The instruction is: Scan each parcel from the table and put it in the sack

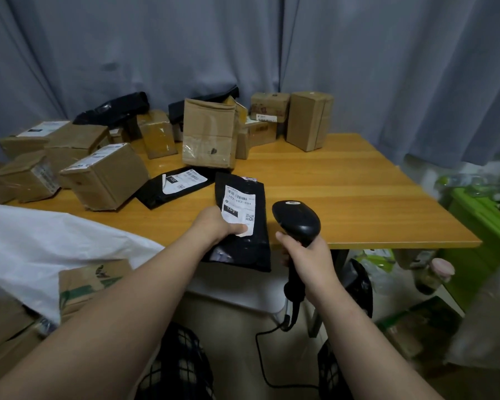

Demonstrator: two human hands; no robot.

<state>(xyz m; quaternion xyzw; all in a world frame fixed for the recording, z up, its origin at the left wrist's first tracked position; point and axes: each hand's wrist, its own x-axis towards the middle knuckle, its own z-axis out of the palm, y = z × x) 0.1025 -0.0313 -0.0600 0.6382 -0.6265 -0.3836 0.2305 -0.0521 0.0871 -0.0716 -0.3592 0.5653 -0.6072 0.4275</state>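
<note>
Head view: your left hand pinches a black mailer at the table edge, label up. Your right hand clenches the scanner just beside it. Scan likely pending. Many boxes wait unscanned (sack at left, contents mostly hidden).

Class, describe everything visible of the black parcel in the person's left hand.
The black parcel is a flat, glossy plastic mailer bag, slightly wrinkled. A white shipping label with a barcode, the number 102 and a QR code faces up. The parcel points away from the person, its far part over the wooden table, its near end past the edge. The left hand grips its left side, thumb on the label. The black scanner in the right hand is close beside it, apparently not touching.
</note>
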